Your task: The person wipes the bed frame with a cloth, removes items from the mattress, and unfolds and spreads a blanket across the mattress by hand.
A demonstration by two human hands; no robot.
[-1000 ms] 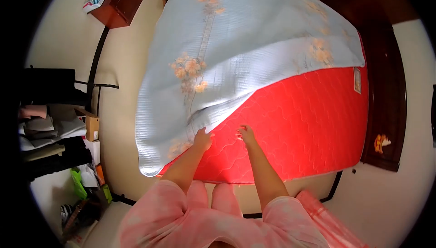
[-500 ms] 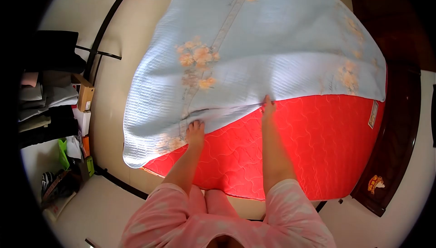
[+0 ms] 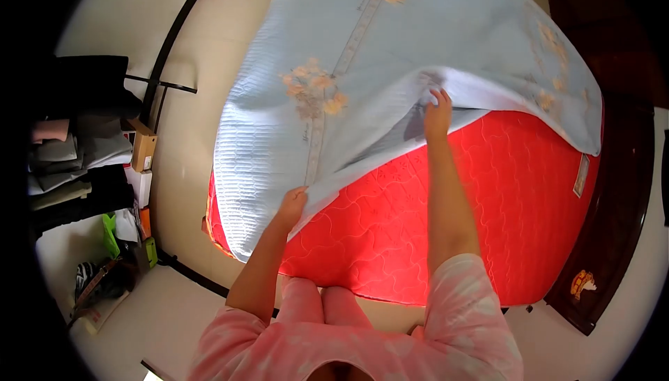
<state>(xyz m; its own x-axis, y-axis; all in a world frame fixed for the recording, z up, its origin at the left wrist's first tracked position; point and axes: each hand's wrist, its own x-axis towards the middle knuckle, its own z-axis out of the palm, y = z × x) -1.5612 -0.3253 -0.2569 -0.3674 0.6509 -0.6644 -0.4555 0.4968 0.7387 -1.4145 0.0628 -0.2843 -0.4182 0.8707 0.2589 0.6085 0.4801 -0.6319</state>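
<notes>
Two hands are on the pale blue cover (image 3: pixel 418 39), and we see each with a different job of cloth. Our left hand (image 3: pixel 294 207) is drawn narrow, pinching the near edge low on the left. Our right hand (image 3: pixel 438 116) reaches farther out, fingers pointing away from us and bent round a bit of raised fabric. There the edge rises in an arch, with its paler underside facing us and a shadowed hollow below.

The cover lies over the far and left parts of the red mattress (image 3: pixel 390 221), whose bare surface shows on our side. And look at the line it takes! The printed band (image 3: pixel 355 39) runs away from us, leaning to the right, past an orange flower print (image 3: pixel 313 88). The near edge cuts slantwise, from a corner pointing down towards us at the lower left to another at the right, aimed at the dark wooden panel (image 3: pixel 599 255). The top of the view crops the far end, so we cannot tell the cover's full long axis.

Just below that right corner, a label (image 3: pixel 580 175) sits on the mattress. Over on the left, well apart, we have dark clothes (image 3: pixel 90 88) and a cardboard box (image 3: pixel 144 147).
</notes>
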